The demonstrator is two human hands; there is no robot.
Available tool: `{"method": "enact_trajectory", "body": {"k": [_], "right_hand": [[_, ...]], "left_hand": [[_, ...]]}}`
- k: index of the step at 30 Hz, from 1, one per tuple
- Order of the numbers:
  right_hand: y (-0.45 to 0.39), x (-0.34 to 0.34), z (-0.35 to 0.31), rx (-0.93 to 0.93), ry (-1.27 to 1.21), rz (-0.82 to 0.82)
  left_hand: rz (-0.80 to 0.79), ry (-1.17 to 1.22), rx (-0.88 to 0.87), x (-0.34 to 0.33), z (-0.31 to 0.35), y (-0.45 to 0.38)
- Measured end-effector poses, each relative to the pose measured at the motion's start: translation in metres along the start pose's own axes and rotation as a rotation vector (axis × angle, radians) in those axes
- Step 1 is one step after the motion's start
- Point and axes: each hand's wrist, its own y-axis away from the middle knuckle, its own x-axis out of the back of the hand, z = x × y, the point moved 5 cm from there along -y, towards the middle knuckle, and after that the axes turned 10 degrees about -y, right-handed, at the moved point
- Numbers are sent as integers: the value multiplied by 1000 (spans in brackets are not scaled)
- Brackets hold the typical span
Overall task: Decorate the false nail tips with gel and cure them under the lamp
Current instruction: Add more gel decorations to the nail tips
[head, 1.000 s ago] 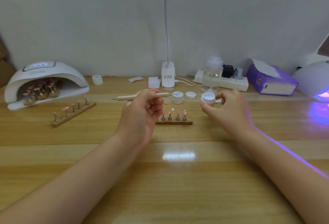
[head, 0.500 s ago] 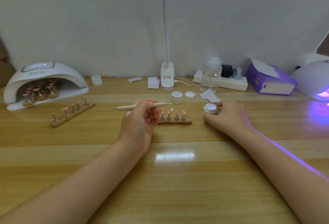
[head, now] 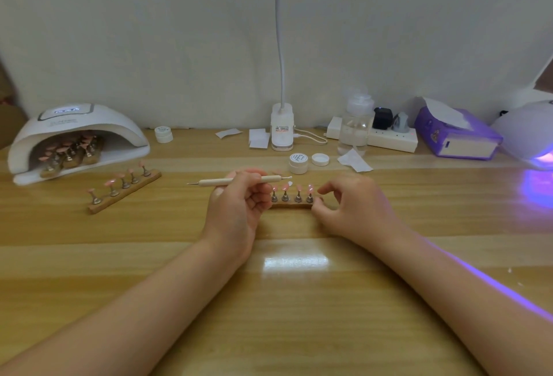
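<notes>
A short wooden holder (head: 291,204) with several pink nail tips on metal stands lies at the table's middle. My left hand (head: 236,208) grips a wooden-handled dotting tool (head: 227,181) held level, its tip over the holder's left end. My right hand (head: 356,208) pinches the holder's right end between thumb and curled fingers. An open white gel jar (head: 298,163) and its lid (head: 320,159) sit just behind. A white curing lamp (head: 74,133) at the left holds more tip holders inside.
A second holder of pink tips (head: 125,187) lies in front of the left lamp. At the back stand a desk lamp base (head: 281,130), a clear bottle (head: 356,130), a power strip (head: 389,139), a purple tissue box (head: 454,133) and a purple-glowing lamp (head: 526,133).
My right hand lowered a small white jar to the table, then moved left to the holder's right end; that jar is out of sight now. The left hand kept the tool.
</notes>
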Motion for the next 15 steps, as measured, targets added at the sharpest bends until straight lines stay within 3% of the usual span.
{"method": "enact_trajectory", "body": {"k": [8,15], "right_hand": [[-2,-11,10,-107,-186,-68],[0,-6,-1,40,-168,-8]], "left_hand": [[21,-67,-108,-2,1,3],[39,-113,-164,-1,4,8]]}}
